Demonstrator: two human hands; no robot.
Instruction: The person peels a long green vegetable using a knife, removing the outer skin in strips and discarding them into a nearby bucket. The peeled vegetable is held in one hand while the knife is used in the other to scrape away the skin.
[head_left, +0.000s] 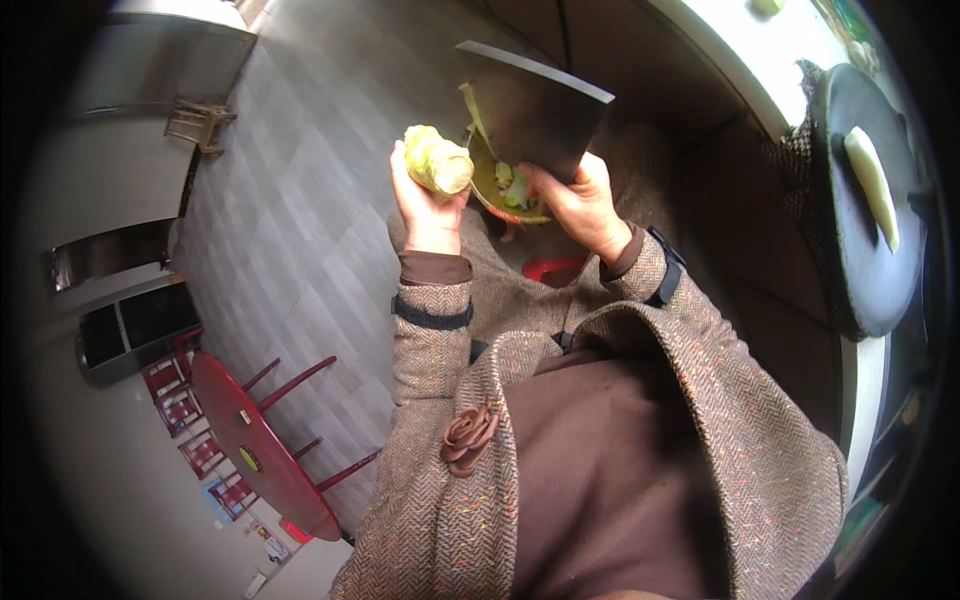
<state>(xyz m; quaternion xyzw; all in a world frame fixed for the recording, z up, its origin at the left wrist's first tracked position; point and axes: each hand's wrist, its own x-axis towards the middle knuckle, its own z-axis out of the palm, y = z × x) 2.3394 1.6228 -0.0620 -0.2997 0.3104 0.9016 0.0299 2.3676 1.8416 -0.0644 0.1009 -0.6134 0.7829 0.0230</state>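
My left hand (424, 214) holds a thick, pale green vegetable stem (439, 161), its round cut end facing me. In my right hand (581, 201) is a cleaver (536, 109), gripped near the base of its broad dark blade; its handle is hidden by my fingers. Blade and stem are apart. A thin yellowish strip (474, 112) shows along the blade's left side; whether it clings there cannot be told. Beneath both hands stands a round bucket (491, 201) with green and pale vegetable scraps (516, 191) inside, partly covered by the blade.
On the counter (866, 390) to my right, a round dark board (862, 277) carries a long pale peeled vegetable (872, 187). Part of a red object (553, 268) shows by my legs. Leftward are a red oval table (259, 442), several red chairs (178, 411) and a small wooden stool (199, 126).
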